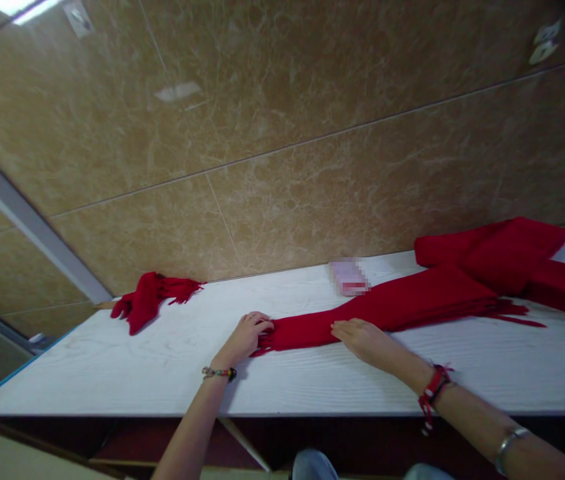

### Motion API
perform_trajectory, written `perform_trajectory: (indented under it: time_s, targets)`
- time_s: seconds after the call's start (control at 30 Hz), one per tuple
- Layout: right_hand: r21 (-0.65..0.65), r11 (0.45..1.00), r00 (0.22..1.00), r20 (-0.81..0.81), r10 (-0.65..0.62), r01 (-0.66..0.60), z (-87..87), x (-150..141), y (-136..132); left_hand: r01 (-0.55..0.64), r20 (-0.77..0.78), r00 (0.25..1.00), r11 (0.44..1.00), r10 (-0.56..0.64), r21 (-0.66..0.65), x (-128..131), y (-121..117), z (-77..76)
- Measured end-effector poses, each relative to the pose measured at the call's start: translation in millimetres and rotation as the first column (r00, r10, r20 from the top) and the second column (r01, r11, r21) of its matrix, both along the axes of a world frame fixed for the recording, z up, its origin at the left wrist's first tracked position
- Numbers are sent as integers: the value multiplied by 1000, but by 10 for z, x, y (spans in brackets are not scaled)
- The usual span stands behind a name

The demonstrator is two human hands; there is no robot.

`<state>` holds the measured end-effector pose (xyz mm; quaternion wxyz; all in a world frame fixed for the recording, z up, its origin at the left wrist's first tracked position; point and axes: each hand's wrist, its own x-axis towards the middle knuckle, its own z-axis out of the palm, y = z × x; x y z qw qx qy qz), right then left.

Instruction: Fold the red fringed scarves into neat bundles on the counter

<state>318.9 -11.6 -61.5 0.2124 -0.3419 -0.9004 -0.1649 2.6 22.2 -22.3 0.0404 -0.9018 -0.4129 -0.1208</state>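
Note:
A long red scarf (307, 331) is stretched flat across the white tabletop, its narrow fringed end towards the left. My left hand (247, 335) has its fingers curled over that fringed end. Further right along the same scarf, my right hand (365, 341) lies on the near edge with its fingers stretched out together; its thumb is hidden. To the right the scarf widens into a layered part with fringe, which meets more red folded fabric (502, 257) by the wall.
A small pinkish, blurred-out packet (349, 277) sits behind the scarf near the wall. Bunched red fringed fabric (145, 303) lies at the table's far left. Tan marble-patterned wall panels (282, 133) rise behind the white table (112, 380). Dark shelving shows under its front edge.

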Motion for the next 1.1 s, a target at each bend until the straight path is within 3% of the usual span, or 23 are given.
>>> perform_trajectory:
  time_s: [0.1, 0.17, 0.23, 0.27, 0.33, 0.4, 0.47, 0.7, 0.9, 1.1]
  targets:
    - [0, 1000, 1000, -2, 6, -6, 18, -6, -15, -190, -47, 980, 978, 195, 91, -100, 24, 26]
    - [-2, 1000, 1000, -8, -1, 1, 32, -11, -23, -338, -17, 938, 924, 347, 180, -197, 25, 49]
    - [-6, 1000, 1000, -17, -8, 8, 45, -14, -29, -415, 70, 909, 880, 411, 231, -244, 5, 61]
    - [-11, 1000, 1000, -18, -7, 6, 51, -15, -30, -408, 117, 913, 883, 392, 232, -237, -9, 57]
    - [-21, 1000, 1000, -16, 2, -2, 62, -15, -32, -283, 161, 954, 941, 255, 187, -168, -30, 31]
    - [-26, 1000, 1000, -9, 11, -11, 71, -14, -33, -110, 137, 986, 987, 94, 116, -74, -28, -13]
    - [-22, 1000, 1000, -8, 13, -13, 75, -13, -33, -23, 95, 995, 998, 18, 61, -22, 4, -52]
    - [-11, 1000, 1000, -5, -9, 9, 49, -13, -26, -186, 111, 978, 979, 176, 85, -138, 81, -70]
    - [-8, 1000, 1000, -1, 3, -3, 75, -16, -38, -27, 113, 993, 1000, 27, 0, -29, 60, -143]
    - [-9, 1000, 1000, -1, 6, -6, 92, -14, -44, -112, 47, 993, 993, 111, 20, -21, 96, -111]
